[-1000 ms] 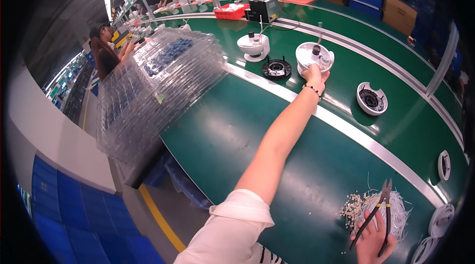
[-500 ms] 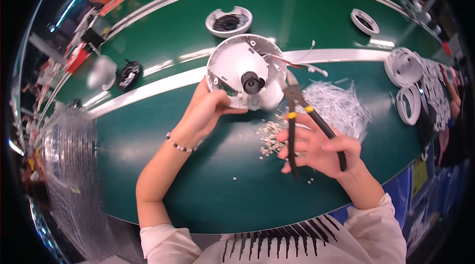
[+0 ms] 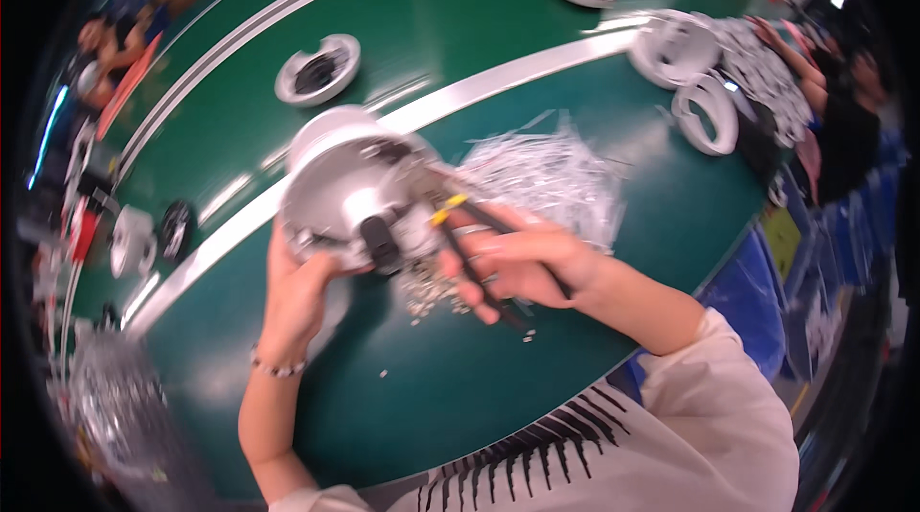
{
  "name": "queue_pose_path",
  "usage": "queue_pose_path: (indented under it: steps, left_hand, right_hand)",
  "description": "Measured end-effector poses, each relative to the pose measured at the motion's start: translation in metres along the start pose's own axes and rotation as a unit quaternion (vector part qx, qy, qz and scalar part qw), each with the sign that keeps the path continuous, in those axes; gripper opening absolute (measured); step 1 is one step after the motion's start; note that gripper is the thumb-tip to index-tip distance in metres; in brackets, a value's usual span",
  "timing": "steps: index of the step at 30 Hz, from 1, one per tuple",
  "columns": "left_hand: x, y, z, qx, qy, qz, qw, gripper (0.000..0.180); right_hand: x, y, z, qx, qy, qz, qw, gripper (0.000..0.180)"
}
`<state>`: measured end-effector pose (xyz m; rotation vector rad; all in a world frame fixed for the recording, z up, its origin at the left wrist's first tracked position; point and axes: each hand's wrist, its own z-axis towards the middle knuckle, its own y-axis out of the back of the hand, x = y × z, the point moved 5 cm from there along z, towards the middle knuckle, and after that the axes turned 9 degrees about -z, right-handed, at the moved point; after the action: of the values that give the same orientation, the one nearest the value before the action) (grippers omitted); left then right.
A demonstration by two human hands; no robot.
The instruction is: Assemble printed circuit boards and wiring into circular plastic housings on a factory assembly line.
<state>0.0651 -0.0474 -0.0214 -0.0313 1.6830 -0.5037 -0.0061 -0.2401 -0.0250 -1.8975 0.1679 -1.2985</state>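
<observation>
My left hand [image 3: 299, 296] grips the lower left rim of a round white camera housing [image 3: 331, 191], which is tilted with its hollow side toward me. Inside it sits a black lens barrel [image 3: 380, 242]. Black-handled cutting pliers [image 3: 448, 210] with yellow bands are held in my right hand [image 3: 537, 261], fingers around the handles. Their jaws are at the housing's right side, too blurred to tell what lies between them. Small pale bits [image 3: 422, 303] are scattered on the green table [image 3: 402, 416] below the housing.
A heap of white strips [image 3: 546, 172] lies behind my right hand. White ring parts [image 3: 704, 114] and a housing [image 3: 674, 50] stand at the right, near another person's arm [image 3: 800, 66]. Farther back sits a white bowl-shaped part [image 3: 318, 71] with black cable. Clear plastic trays [image 3: 115, 397] are stacked at left.
The view has turned to the right. The pliers have come up against the housing's right side, and my right fingers have closed more on the handles. The housing is tilted differently; its loose wires no longer show clearly.
</observation>
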Motion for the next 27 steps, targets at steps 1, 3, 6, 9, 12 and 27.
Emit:
queue_pose_path:
  steps: [1, 3, 6, 9, 12, 27]
  left_hand:
    - [-0.001, 0.0, -0.002, -0.014, 0.004, -0.008, 1.0, 0.064]
    - [0.0, 0.006, -0.005, -0.018, 0.02, 0.012, 1.0, 0.061]
    - [-0.003, 0.001, -0.004, -0.012, 0.007, 0.011, 1.0, 0.058]
    - [-0.01, -0.012, 0.004, -0.016, -0.009, 0.014, 1.0, 0.058]
    - [-0.013, -0.006, 0.015, -0.023, -0.031, -0.006, 0.999, 0.059]
    - [-0.023, 0.136, 0.155, -0.057, -0.075, -0.357, 0.93, 0.04]
  right_hand:
    - [-0.001, -0.001, 0.004, -0.01, 0.004, 0.0, 1.0, 0.034]
    - [-0.006, 0.004, 0.012, 0.009, 0.004, -0.028, 1.0, 0.032]
    - [-0.001, 0.006, 0.008, -0.015, -0.004, -0.04, 0.999, 0.04]
    - [0.003, 0.005, 0.005, -0.021, 0.019, -0.046, 0.999, 0.034]
    - [0.008, 0.001, 0.003, 0.026, 0.018, -0.063, 0.998, 0.048]
    - [-0.02, -0.051, -0.016, 0.213, 0.016, -0.504, 0.837, 0.055]
